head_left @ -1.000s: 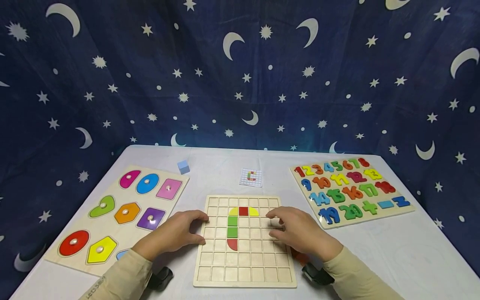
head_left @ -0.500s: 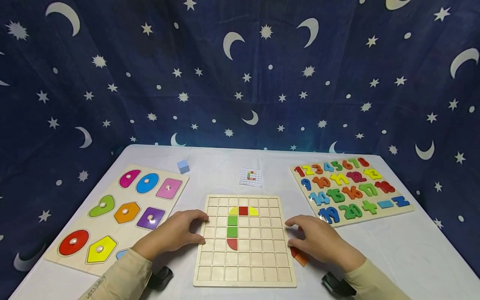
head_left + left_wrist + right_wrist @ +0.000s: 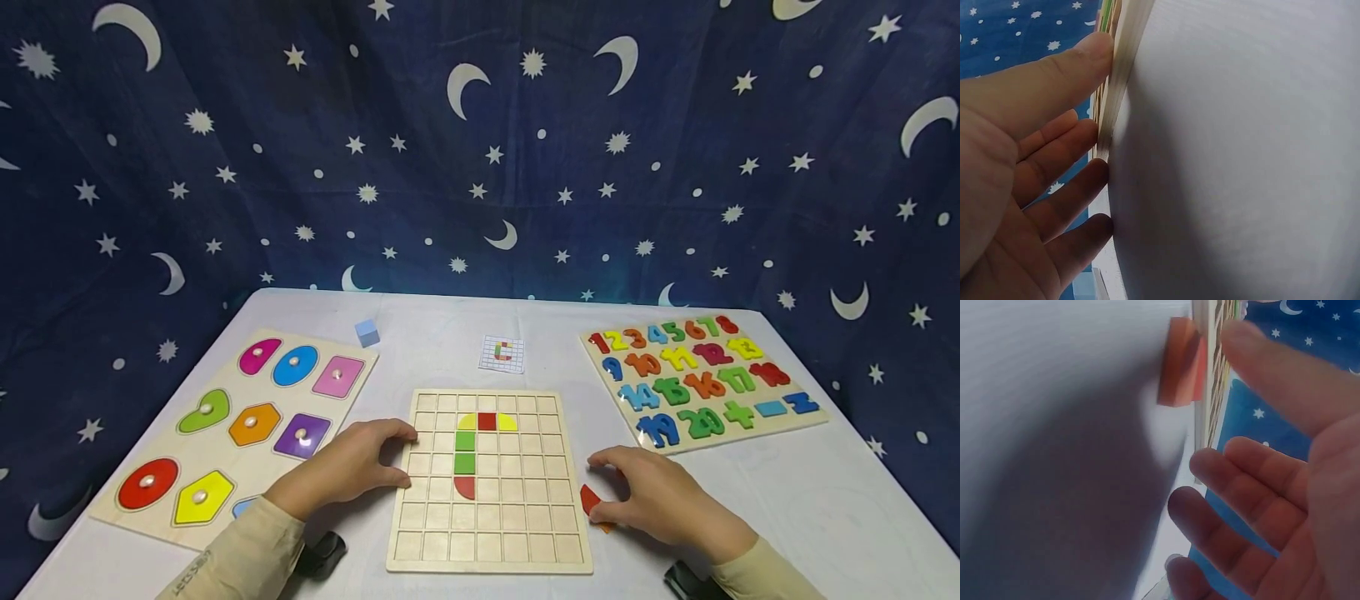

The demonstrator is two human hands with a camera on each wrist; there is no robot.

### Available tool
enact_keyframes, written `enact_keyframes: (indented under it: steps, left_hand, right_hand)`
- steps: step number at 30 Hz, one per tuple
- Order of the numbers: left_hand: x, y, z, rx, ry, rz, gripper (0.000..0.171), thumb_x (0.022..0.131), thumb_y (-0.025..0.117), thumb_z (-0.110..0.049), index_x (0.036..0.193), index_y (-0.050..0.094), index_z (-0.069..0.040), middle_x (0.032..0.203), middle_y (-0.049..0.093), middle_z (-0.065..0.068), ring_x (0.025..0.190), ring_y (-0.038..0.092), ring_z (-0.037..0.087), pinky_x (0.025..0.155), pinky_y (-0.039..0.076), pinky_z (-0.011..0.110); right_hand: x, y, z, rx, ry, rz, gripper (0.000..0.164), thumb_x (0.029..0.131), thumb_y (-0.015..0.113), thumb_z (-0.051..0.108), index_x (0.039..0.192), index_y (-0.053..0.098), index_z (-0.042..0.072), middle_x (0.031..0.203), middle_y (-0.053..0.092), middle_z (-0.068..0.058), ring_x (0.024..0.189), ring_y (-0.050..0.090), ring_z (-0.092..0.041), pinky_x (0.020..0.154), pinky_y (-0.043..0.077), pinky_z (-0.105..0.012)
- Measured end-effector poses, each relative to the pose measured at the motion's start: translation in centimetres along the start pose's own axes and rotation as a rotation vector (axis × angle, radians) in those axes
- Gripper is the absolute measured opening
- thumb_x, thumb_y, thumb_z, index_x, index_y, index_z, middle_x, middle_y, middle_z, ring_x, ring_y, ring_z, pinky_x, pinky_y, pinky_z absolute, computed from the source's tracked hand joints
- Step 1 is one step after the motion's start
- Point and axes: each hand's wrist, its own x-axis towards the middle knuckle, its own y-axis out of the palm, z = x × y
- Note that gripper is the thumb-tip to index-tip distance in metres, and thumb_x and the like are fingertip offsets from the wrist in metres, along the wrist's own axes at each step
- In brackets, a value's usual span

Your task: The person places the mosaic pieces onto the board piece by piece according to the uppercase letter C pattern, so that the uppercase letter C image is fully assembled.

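Note:
A wooden grid board (image 3: 525,518) lies flat in the middle of the table. On it sit a red square (image 3: 487,422), two yellow quarter-rounds, two green squares (image 3: 465,452) and a red quarter-round (image 3: 465,487). My left hand (image 3: 348,465) touches the board's left edge with thumb and fingertips; in the left wrist view the fingers (image 3: 1069,147) are spread. Right of the board, my right hand (image 3: 656,493) hovers with thumb and fingers apart, holding nothing. Under its thumb lie a loose red piece (image 3: 589,499) and an orange piece (image 3: 607,527), partly hidden.
A knobbed shape puzzle (image 3: 217,454) lies at left, a number puzzle (image 3: 708,379) at right. Behind the board are a small pattern card (image 3: 502,355) and a blue cube (image 3: 367,334). A starry curtain (image 3: 420,217) stands behind the table (image 3: 435,321).
My right hand has moved right and toward me, off the grid board to beside the loose red and orange pieces, which came into view. My left hand stays at the board's left edge.

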Motion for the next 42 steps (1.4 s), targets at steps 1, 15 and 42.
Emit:
enact_keyframes:
  steps: [1, 15, 42]
  left_hand:
    - [0.0, 0.0, 0.0, -0.001, -0.001, 0.002, 0.049, 0.072, 0.091, -0.016, 0.115, 0.068, -0.01, 0.118, 0.067, 0.003, 0.117, 0.059, 0.03, 0.107, 0.042, 0.05]
    - [0.0, -0.1, -0.1, 0.008, 0.014, 0.003, 0.049, 0.072, 0.091, -0.017, 0.115, 0.068, -0.01, 0.117, 0.067, 0.004, 0.117, 0.059, 0.03, 0.107, 0.043, 0.05]
    - [0.0, -0.1, 0.3, 0.01, 0.055, -0.005, 0.049, 0.073, 0.09, -0.017, 0.115, 0.068, -0.008, 0.114, 0.068, 0.003, 0.115, 0.06, 0.029, 0.105, 0.044, 0.05]
  right_hand:
    - [-0.1, 0.0, -0.1, 0.0, 0.001, 0.008, 0.066, 0.067, 0.089, 0.051, 0.119, 0.069, 0.014, 0.116, 0.067, 0.001, 0.104, 0.061, -0.02, 0.094, 0.052, -0.049]
    - [-0.5, -0.1, -1.0, 0.006, 0.018, 0.003, 0.06, 0.068, 0.091, 0.043, 0.115, 0.069, 0.014, 0.115, 0.067, 0.001, 0.11, 0.061, -0.024, 0.098, 0.049, -0.052]
    - [0.3, -0.7, -1.7, 0.101, 0.04, 0.065, 0.044, 0.079, 0.083, 0.012, 0.119, 0.067, 0.012, 0.115, 0.067, 0.002, 0.097, 0.06, -0.016, 0.093, 0.053, -0.046]
